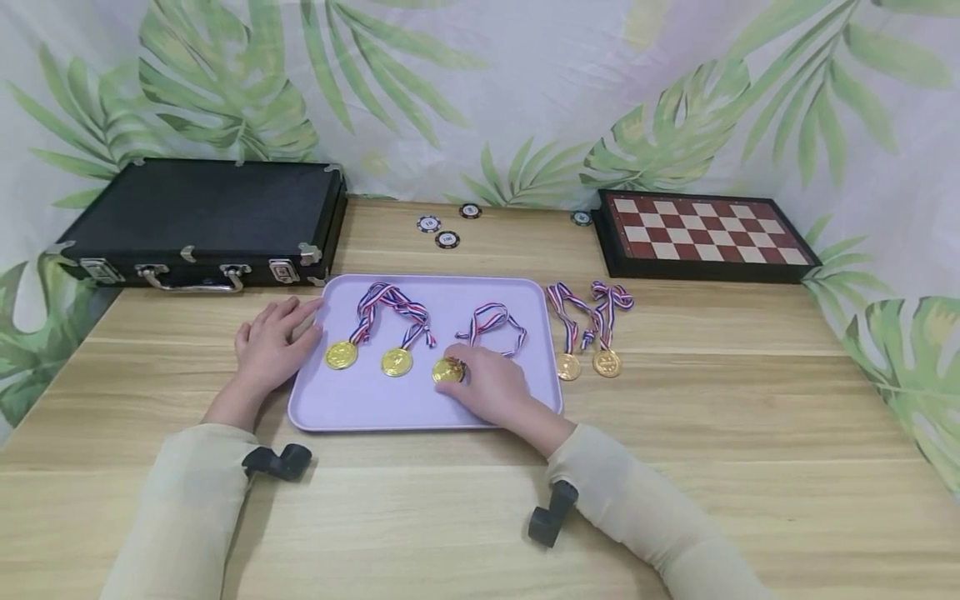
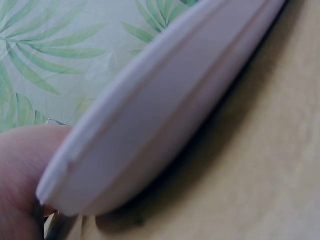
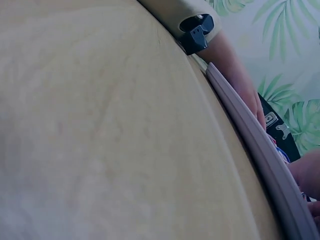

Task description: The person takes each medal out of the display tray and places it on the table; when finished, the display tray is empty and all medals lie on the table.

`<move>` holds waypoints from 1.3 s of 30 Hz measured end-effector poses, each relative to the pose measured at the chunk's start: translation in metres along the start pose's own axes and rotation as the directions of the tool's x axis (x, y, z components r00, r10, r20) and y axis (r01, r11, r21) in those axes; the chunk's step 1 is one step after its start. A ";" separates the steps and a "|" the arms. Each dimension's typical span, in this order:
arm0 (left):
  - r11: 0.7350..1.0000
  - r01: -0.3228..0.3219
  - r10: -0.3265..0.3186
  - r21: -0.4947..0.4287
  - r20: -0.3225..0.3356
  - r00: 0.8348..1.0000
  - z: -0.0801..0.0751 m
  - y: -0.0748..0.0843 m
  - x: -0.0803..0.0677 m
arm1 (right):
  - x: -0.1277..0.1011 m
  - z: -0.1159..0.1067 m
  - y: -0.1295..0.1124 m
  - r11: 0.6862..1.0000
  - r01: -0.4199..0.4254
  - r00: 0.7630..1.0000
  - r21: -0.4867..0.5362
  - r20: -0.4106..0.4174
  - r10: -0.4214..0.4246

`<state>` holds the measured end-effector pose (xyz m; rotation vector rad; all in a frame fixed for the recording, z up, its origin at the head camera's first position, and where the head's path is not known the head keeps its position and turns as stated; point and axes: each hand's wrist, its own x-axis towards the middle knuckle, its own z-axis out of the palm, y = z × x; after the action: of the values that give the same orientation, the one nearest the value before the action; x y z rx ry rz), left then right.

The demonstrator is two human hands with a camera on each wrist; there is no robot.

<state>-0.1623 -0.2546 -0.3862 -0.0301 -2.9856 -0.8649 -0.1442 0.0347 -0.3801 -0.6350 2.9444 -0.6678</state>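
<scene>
A lilac tray (image 1: 360, 412) lies on the wooden table. My left hand (image 1: 273, 343) rests at the tray's left rim, fingers loosely extended and thumb along the edge. Over the tray, my right hand (image 1: 491, 385) holds a gold medal (image 1: 446, 371) by its edge between thumb and fingers; its striped ribbon (image 1: 491, 317) loops behind the hand. Left of it on the tray lie a second gold medal (image 1: 397, 362) and a third gold medal (image 1: 341, 355), their ribbons tangled together. The left wrist view is mostly the tray's outer wall (image 2: 150, 115).
Right of the tray, two medals (image 1: 607, 362) with bunched ribbons lie on the table. A black case (image 1: 202, 208) stands at the back left and a chessboard box (image 1: 705, 229) at the back right. Several poker chips (image 1: 447, 240) lie between them, before a leaf-patterned cloth (image 1: 495, 100).
</scene>
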 end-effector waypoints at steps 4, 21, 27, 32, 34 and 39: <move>1.000 -0.003 0.003 0.003 -0.001 1.000 0.001 0.000 0.001 | -0.003 -0.004 0.001 0.999 0.014 0.999 0.033 0.040 -0.015; 1.000 -0.011 0.011 -0.001 0.001 1.000 0.001 0.003 0.001 | -0.015 -0.039 0.033 0.919 0.117 0.991 0.376 -0.102 -0.085; 1.000 -0.016 0.016 -0.001 -0.001 1.000 0.001 0.003 0.001 | -0.025 -0.080 0.051 0.897 0.083 0.991 0.433 -0.127 -0.030; 1.000 -0.018 0.018 0.000 -0.005 1.000 0.001 0.002 0.001 | -0.035 -0.122 0.068 0.865 0.192 0.971 0.463 -0.215 -0.100; 1.000 -0.019 0.019 0.001 -0.006 1.000 0.001 0.001 0.001 | -0.039 -0.140 0.074 0.846 0.235 0.959 0.478 -0.258 -0.120; 1.000 -0.026 0.026 -0.001 -0.007 1.000 0.000 0.000 0.000 | -0.046 -0.181 0.084 0.799 0.256 0.944 0.544 -0.320 -0.084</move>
<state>-0.1620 -0.2548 -0.3864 -0.0657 -2.9715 -0.8619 -0.1598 0.1946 -0.2538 -0.7881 2.6710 -1.7188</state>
